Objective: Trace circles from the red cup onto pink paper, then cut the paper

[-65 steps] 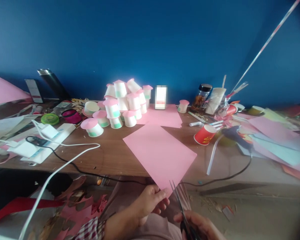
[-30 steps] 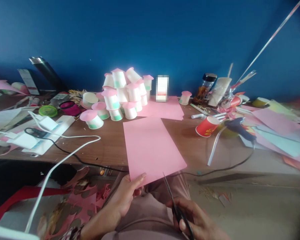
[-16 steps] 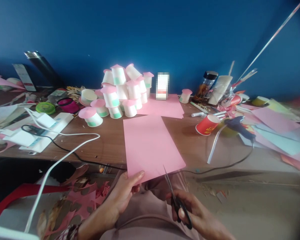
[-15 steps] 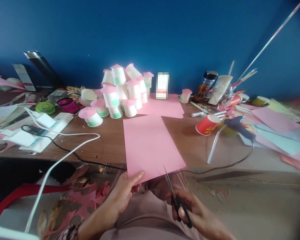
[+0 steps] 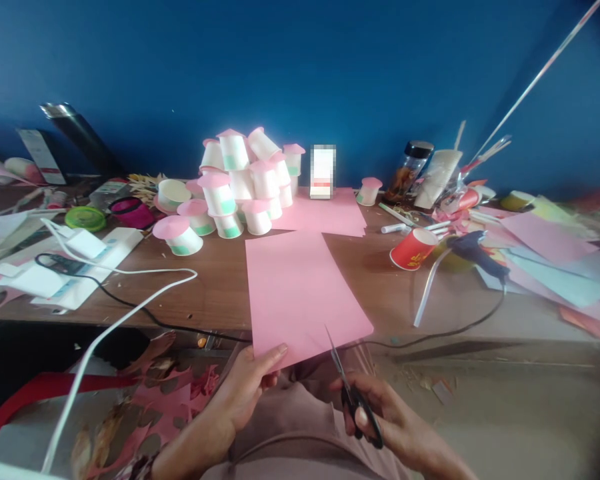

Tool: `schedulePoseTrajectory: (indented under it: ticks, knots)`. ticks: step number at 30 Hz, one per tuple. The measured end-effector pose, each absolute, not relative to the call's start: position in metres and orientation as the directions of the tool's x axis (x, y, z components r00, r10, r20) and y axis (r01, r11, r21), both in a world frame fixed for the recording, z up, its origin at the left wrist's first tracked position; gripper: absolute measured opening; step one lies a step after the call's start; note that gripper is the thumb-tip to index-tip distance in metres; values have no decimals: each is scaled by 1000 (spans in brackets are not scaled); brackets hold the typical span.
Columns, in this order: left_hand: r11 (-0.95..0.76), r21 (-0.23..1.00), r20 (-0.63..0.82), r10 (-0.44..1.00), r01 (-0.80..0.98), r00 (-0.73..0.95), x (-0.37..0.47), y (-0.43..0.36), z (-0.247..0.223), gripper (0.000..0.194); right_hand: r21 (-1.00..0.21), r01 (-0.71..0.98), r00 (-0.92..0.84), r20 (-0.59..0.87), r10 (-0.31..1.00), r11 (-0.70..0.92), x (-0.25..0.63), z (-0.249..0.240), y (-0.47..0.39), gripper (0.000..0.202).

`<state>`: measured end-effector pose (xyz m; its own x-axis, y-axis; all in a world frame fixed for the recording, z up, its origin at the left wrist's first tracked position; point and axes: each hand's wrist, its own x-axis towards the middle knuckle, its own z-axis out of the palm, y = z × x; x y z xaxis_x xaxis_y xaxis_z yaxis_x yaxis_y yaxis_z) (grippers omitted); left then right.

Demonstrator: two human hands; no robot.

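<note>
A large pink paper sheet (image 5: 303, 287) reaches from above my lap onto the brown table. My left hand (image 5: 253, 380) pinches its near left corner, thumb on top. In my right hand (image 5: 375, 407) are black-handled scissors (image 5: 363, 413), their blades pointing up and forward at the sheet's near edge. One blade tip lies over the paper. Beyond the sheet stands a pile of white paper cups (image 5: 234, 152) with pink paper tops. More pink sheets (image 5: 325, 217) lie flat behind, near an upright, blurred-out bright object (image 5: 323, 172).
A red cup (image 5: 413, 249) and a glue gun (image 5: 480, 253) lie at the right, near loose coloured papers (image 5: 555, 267). At the left are a white power strip (image 5: 110, 257) and cables. Pink scraps (image 5: 165, 400) lie below the table's left part.
The view has shifted slightly, and most table items appear a little further left. Both hands keep their holds on the sheet and scissors.
</note>
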<state>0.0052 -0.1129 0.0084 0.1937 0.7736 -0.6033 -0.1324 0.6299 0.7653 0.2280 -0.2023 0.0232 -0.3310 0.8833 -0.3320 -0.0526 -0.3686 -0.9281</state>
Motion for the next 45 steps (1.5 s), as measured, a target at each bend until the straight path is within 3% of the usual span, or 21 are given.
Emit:
schedulePoseTrajectory:
  ticks: [23,45]
  knots:
    - [638,760,-610,767,-125,199,3,-112,2,34,-928,-38,-326,-339,883,-371,227,24,-191,57]
    - [641,762,-621,764,-92,175,5,-110,3,34,-911,-4,-173,-405,898,-412,219,18,-192,57]
